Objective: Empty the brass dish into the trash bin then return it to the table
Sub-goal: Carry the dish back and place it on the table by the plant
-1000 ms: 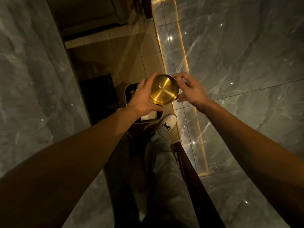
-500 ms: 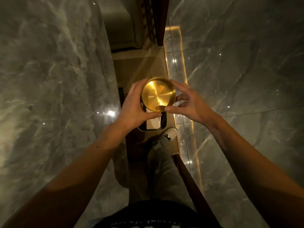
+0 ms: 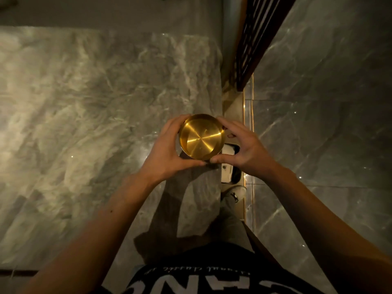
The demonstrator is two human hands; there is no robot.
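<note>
The brass dish [image 3: 201, 137] was held upright in the air, open side up, its polished interior showing bare with no contents visible. It sat between both hands above the right-hand edge of the grey marble surface [image 3: 89, 115], and contact with that surface could not be confirmed. The left hand [image 3: 167, 153] cupped the dish's left wall, fingers curled over the far rim and thumb along the near side; its grip was closed on the dish. The right hand [image 3: 244, 149] was closed on the right side, thumb tip at the near rim and fingers arched over the far edge. On this evidence the emptying step appeared complete and the return to the surface was in hand. The next move would call for lowering the dish level, somewhat further left and clear of the edge, then opening both grips once it rests flat. The trash bin [image 3: 230, 164] lay below and to the right, on the floor beside the surface, largely hidden by the right hand and the surface edge; its contents could not be made out beyond a pale patch. A shoe [image 3: 235, 190] showed just near of it. Lighting was dim, and lettering on the dark shirt [image 3: 212, 276] was cut off.
</note>
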